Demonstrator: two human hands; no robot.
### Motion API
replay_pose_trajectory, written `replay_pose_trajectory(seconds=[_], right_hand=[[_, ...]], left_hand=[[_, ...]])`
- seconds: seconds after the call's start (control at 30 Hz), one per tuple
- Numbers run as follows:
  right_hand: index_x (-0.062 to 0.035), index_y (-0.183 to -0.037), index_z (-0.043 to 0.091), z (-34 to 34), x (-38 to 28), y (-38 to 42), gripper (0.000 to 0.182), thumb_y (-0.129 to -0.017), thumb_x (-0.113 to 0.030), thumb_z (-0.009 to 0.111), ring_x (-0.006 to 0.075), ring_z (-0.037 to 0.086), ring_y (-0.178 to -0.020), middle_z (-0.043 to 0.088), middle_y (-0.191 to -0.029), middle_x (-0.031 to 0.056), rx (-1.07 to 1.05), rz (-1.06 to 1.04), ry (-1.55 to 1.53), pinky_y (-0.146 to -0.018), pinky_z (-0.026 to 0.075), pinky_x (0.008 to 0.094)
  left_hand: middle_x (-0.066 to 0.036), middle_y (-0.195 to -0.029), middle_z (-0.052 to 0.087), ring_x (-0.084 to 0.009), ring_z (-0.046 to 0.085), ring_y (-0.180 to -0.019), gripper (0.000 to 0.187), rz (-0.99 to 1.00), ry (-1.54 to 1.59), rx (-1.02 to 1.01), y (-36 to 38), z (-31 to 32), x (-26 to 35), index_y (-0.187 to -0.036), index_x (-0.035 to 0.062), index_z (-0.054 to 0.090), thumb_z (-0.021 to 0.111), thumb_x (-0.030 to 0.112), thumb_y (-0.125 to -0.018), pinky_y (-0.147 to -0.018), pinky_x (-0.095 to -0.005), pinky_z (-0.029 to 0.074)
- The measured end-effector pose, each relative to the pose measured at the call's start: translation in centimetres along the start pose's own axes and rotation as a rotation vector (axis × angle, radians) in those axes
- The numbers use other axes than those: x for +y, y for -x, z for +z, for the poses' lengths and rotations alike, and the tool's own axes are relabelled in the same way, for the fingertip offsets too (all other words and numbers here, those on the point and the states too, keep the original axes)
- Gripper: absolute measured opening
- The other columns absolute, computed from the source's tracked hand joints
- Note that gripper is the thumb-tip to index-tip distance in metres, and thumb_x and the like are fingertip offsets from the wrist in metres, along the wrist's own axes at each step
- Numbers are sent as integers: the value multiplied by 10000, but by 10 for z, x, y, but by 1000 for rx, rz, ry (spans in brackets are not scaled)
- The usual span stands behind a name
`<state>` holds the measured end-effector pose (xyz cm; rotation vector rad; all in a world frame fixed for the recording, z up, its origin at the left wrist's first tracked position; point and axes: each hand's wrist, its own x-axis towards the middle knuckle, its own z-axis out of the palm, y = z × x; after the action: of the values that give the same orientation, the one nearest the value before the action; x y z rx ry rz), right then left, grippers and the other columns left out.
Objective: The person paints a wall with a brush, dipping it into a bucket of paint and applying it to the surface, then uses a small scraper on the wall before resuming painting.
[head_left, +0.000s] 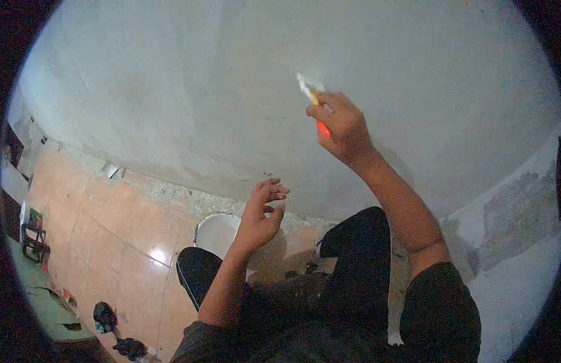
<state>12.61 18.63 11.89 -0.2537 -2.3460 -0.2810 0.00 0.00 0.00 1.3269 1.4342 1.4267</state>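
Observation:
My right hand (347,127) is closed around the handle of a putty knife (323,128), orange at its lower end and yellow near the blade. White material covers the blade, which is against or very close to the pale grey wall (189,91). Lower and to the left, my left hand (263,216) hangs in front of the wall's foot with its fingers apart and loosely curled, holding nothing. Just left of and below that hand, a round white bucket (217,233) stands on the floor, partly hidden by my forearm and knee.
Peach floor tiles (111,242) stretch to the left. Dark items (105,317) lie on them at the lower left, with a small dark rack (35,242) farther up. A rough grey patch (516,218) marks the surface at the right. My bent knees are close to the wall.

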Motion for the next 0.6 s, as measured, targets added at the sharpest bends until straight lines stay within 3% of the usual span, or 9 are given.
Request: replay_pose_trajectory(seconds=[0.07, 0.17, 0.2, 0.37, 0.43, 0.47, 0.53, 0.57, 0.6], right_hand=[[-81, -810, 607, -15, -16, -7, 181, -635, -48, 641, 337, 588, -935, 577, -1042, 176, 107, -44, 242, -721, 521, 379], [-62, -777, 590, 15, -12, 19, 137, -646, -70, 633, 323, 593, -929, 576, -979, 188, -113, 33, 319, -676, 535, 355], [-44, -756, 580, 32, -14, 32, 123, -654, -93, 629, 319, 594, -933, 573, -943, 198, -128, -52, 425, -655, 543, 342], [-32, -750, 581, 123, -24, 132, 136, -673, -132, 633, 339, 585, -961, 565, -949, 201, -348, -103, 284, -678, 543, 363], [-39, -774, 591, 137, -32, 147, 139, -670, -121, 631, 319, 584, -943, 572, -948, 161, -467, 120, -3, -723, 531, 391], [-39, -774, 591, 139, -30, 153, 139, -670, -121, 631, 319, 584, -943, 572, -948, 161, -468, 121, -5, -723, 531, 391], [-106, -842, 612, 132, -26, 152, 126, -739, -179, 608, 294, 567, -896, 557, -976, 115, -679, 276, -111, -662, 526, 434], [-106, -842, 612, 129, -23, 149, 126, -739, -179, 608, 294, 567, -896, 557, -976, 115, -672, 277, -106, -662, 526, 434], [-98, -787, 582, 116, -21, 134, 97, -693, -116, 597, 287, 568, -857, 550, -909, 103, -522, 250, -36, -652, 508, 422]], left_hand=[[-85, -1297, 442, -198, 557, -1066, 308, 8, -20, -10, 3, -1, 6, -1085, 86, 493, 531, -31, -802, -832, -339, 463], [-89, -1294, 443, -200, 551, -1070, 311, 15, -18, -27, -3, 4, 0, -1087, 93, 506, 533, -32, -803, -822, -330, 472], [-99, -1296, 441, -208, 553, -1071, 332, -35, 23, -31, -2, 3, -7, -1100, 94, 509, 548, -36, -796, -820, -332, 482], [-102, -1291, 445, -218, 546, -1091, 334, 34, -76, -17, -1, 7, -25, -1087, 85, 519, 570, -40, -782, -826, -339, 479], [-98, -1297, 442, -228, 539, -1104, 314, -14, -14, -7, -1, 5, -21, -1066, 85, 527, 567, -40, -781, -826, -339, 476], [-98, -1297, 442, -228, 539, -1104, 314, -17, -13, -7, -1, 5, -20, -1066, 85, 527, 567, -40, -781, -826, -339, 476], [-88, -1311, 435, -222, 543, -1100, 314, 34, -37, -8, -2, 5, -18, -1065, 87, 522, 559, -42, -782, -828, -342, 471], [-88, -1311, 435, -222, 543, -1100, 314, 41, -40, -11, -2, 5, -16, -1065, 87, 522, 559, -42, -782, -828, -342, 471], [-83, -1311, 438, -219, 544, -1099, 317, 48, -37, -12, -2, 5, -12, -1070, 91, 522, 553, -42, -783, -828, -341, 469]])
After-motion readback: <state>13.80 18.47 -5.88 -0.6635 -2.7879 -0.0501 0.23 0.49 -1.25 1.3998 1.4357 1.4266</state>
